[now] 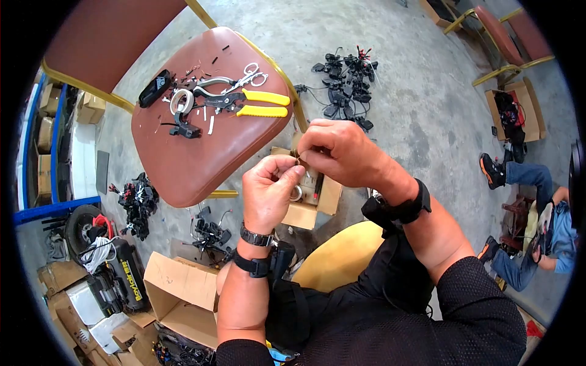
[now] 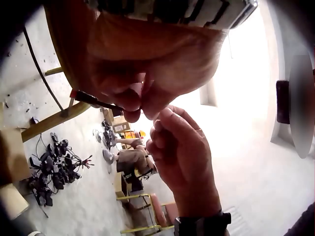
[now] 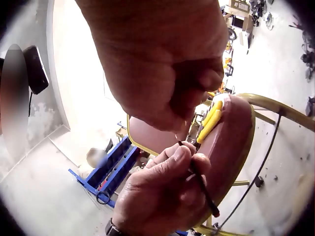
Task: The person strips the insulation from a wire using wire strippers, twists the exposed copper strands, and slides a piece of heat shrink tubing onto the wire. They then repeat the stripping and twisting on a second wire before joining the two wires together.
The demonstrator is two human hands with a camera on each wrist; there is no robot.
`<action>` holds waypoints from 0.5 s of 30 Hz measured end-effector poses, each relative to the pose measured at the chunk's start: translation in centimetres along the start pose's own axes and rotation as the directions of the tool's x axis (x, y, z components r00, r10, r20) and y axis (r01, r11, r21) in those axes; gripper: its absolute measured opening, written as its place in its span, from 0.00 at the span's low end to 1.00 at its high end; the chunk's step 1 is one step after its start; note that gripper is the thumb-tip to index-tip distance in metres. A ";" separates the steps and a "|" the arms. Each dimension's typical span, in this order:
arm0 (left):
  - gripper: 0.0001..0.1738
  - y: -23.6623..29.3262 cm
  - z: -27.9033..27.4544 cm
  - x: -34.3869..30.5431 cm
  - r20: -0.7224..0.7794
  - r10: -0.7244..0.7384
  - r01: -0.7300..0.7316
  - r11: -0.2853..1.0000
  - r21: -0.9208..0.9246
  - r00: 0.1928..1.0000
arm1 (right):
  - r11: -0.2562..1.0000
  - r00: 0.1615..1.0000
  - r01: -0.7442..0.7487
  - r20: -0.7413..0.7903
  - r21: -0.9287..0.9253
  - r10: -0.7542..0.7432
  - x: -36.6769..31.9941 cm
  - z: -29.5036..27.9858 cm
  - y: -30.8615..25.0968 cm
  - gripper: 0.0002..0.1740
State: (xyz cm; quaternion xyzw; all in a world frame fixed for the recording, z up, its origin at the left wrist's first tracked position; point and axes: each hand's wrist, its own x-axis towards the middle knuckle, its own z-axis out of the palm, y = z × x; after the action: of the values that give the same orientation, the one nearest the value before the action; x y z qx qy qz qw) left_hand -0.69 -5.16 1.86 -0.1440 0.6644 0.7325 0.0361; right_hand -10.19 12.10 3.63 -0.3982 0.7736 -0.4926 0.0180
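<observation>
In the head view both hands meet over the floor just in front of the chair seat. My left hand (image 1: 268, 188) pinches a short black cable (image 3: 201, 184) between thumb and fingers; one end, with a reddish tip, sticks out below the hand in the right wrist view. At the cable's other end my right hand (image 1: 342, 151) pinches with thumb and forefinger, and a thin bare wire end (image 3: 179, 138) shows by its fingertips. Yellow-handled wire strippers (image 1: 262, 104) lie on the brown chair seat (image 1: 183, 168) with scissors (image 1: 251, 74), a tape roll (image 1: 181, 100) and scraps.
An open cardboard box (image 1: 329, 194) stands on the floor under the hands. Bundles of black cabled parts (image 1: 345, 82) lie beyond the chair, with more (image 1: 137, 204) at left. Another open carton (image 1: 180, 287) is beside the left forearm. A seated person (image 1: 537, 238) is at right.
</observation>
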 end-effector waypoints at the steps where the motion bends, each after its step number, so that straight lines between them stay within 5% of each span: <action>1: 0.05 -0.1 0.0 0.0 0.000 0.021 -0.021 1.000 0.002 1.000 | 0.999 1.000 0.000 -0.007 0.042 0.000 0.0 0.0 0.2 0.04; 8: 0.05 0.0 -0.1 0.0 0.009 0.211 -0.210 0.965 0.158 0.977 | 0.978 0.983 -0.166 0.097 0.130 0.154 0.2 -0.7 -0.6 0.05; 12: 0.08 0.8 -0.2 0.2 0.105 0.479 -0.477 0.778 0.409 0.872 | 0.976 0.982 -0.166 0.117 0.138 0.150 0.1 -0.9 -0.1 0.05; 15: 0.07 1.0 -0.3 0.1 0.158 0.502 -0.502 0.685 0.528 0.851 | 0.979 0.978 -0.165 0.152 0.117 0.146 -0.1 -1.0 -0.1 0.05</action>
State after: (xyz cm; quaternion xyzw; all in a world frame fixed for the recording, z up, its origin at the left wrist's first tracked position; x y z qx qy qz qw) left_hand -1.02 -5.55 2.71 0.0598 0.8600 0.4909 -0.1255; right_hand -10.48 12.84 4.18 -0.3686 0.7658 -0.5088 0.1374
